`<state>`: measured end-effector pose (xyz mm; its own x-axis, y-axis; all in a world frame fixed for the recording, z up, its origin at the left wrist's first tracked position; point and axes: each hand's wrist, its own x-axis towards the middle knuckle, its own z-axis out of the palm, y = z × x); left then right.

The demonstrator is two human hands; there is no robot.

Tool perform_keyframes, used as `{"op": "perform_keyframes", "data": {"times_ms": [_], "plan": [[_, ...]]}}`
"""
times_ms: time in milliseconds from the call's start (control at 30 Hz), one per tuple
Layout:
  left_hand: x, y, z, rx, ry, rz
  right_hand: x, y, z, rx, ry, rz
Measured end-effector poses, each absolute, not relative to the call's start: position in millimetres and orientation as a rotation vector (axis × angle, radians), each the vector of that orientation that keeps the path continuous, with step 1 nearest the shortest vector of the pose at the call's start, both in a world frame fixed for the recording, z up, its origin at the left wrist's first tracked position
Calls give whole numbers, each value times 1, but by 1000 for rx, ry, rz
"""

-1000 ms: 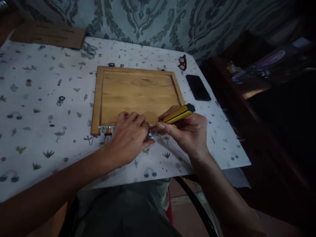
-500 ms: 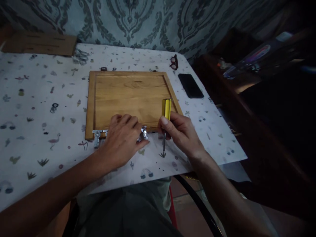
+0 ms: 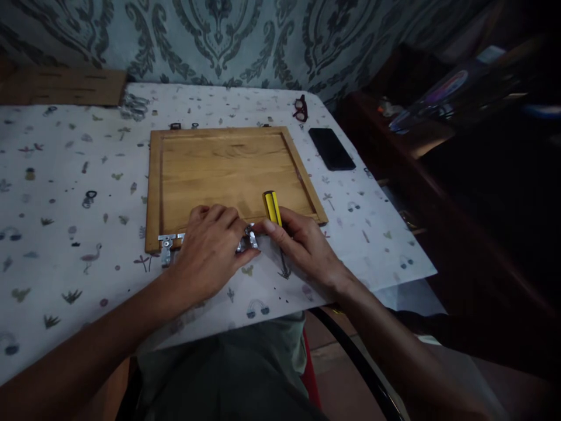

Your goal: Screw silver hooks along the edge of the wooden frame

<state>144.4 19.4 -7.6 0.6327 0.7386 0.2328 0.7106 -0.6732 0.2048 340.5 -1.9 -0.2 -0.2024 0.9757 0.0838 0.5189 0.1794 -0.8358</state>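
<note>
A framed wooden panel (image 3: 232, 169), like a cabinet door, lies flat on the table. At its near edge my left hand (image 3: 214, 248) is closed around a shiny metal hinge (image 3: 250, 238), which it partly covers. My right hand (image 3: 304, 245) grips a screwdriver by its yellow handle (image 3: 272, 207), the shaft pointing down toward the tablecloth. Its thumb and fingertips come close to the hinge; whether they touch it I cannot tell. Another metal hinge (image 3: 166, 248) sits on the panel's near left corner.
A black phone (image 3: 332, 149) and dark-framed glasses (image 3: 300, 109) lie right of the panel. At the back left are cardboard (image 3: 79, 86) and a cluster of metal parts (image 3: 134, 106). The patterned tablecloth (image 3: 105, 210) ends at the near edge, above my lap.
My right hand has moved left to the hinge, and the screwdriver's handle now leans left. My left hand keeps its place on the hinge. The view has shifted slightly.
</note>
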Motion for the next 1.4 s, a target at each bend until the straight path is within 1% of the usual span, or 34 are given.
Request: {"op": "perform_keyframes", "data": {"times_ms": [333, 633, 800, 900, 1000, 1100, 1167, 1300, 1400], "plan": [[144, 18, -7, 2765, 1217, 452, 338, -8, -1, -1478, -1911, 830], [144, 17, -8, 2774, 1229, 411, 337, -8, 0, -1428, -1970, 783], [138, 18, 5, 2695, 1230, 339, 335, -7, -1, -1423, -1986, 748], [133, 22, 21, 2556, 1188, 508, 336, -7, -3, -1414, -1993, 750], [132, 26, 35, 2212, 1066, 676, 338, -6, -5, -1415, -2010, 756], [138, 31, 39, 1821, 961, 679, 340, -5, -5, -1396, -2015, 770], [144, 34, 37, 1666, 933, 676, 340, -5, -3, -1384, -2018, 787], [154, 39, 31, 1502, 939, 695, 340, -4, -2, -1395, -2025, 795], [156, 42, 30, 1442, 928, 784, 340, -4, -2, -1375, -1986, 828]]}}
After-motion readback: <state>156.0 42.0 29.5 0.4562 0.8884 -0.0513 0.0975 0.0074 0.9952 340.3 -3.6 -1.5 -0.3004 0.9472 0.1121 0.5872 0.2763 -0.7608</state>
